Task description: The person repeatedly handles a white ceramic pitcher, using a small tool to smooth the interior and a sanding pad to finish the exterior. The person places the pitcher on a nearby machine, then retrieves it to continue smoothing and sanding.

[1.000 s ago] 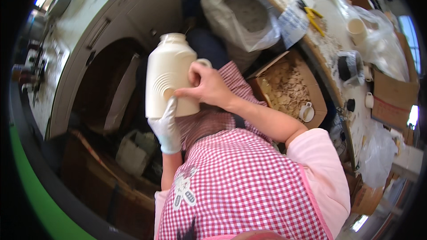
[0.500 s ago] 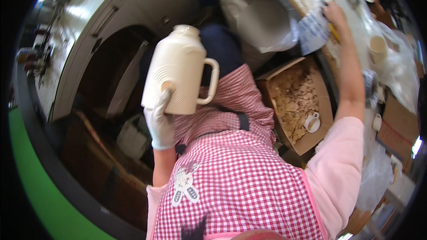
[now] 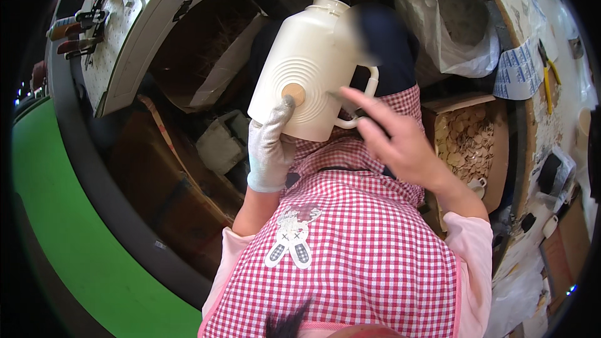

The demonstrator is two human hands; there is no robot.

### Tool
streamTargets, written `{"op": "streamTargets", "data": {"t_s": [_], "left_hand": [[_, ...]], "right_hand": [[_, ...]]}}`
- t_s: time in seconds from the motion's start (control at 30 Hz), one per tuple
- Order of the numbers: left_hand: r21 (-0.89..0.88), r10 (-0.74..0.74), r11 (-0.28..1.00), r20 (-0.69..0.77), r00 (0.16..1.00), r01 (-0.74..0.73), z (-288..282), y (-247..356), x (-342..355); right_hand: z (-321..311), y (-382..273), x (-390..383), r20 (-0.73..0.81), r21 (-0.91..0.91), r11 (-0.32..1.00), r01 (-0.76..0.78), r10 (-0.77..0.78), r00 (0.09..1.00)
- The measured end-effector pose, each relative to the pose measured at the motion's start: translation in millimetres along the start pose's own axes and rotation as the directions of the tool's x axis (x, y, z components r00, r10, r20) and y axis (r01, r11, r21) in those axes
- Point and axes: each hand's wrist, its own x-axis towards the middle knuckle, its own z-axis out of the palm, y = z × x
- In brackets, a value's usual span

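A cream plastic jug [image 3: 307,50] with a side handle and an open neck is tilted in front of me over my lap. My left hand [image 3: 272,141], in a whitish glove, grips its lower end. The gloved thumb presses on a round tan disc [image 3: 293,93] in the middle of the ringed pattern on its side. My bare right hand [image 3: 397,141] is beside the jug's handle [image 3: 372,81], fingers stretched and apart, the index fingertip close to the jug wall. Motion blurs those fingertips; whether they touch the wall I cannot tell.
At my right stands a cardboard box [image 3: 494,144] holding many tan discs and a small white ring-shaped part. Beyond it are a white plastic-lined bag [image 3: 426,31], a blue-and-white printed sheet [image 3: 518,72] and yellow-handled pliers [image 3: 549,84] on the bench. Several dark-handled tools [image 3: 81,28] lie at far left.
My right hand has come from the printed sheet on the right-hand bench to the jug. The jug stays in my left hand, and my view has shifted, so it appears farther right and higher.
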Motion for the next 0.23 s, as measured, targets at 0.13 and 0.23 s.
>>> {"op": "streamTargets", "data": {"t_s": [0.13,0.23], "left_hand": [[0.01,0.0,1.0,0.035,0.999,-0.001,-6,1,1],[-0.02,-0.031,0.999,0.03,0.999,0.032,-8,3,-2]], "right_hand": [[21,-3,9,0.052,-0.013,1.0,0.008,-0.008,0.999],[26,0,7,0.076,0.024,0.999,-0.041,0.039,0.996]]}}
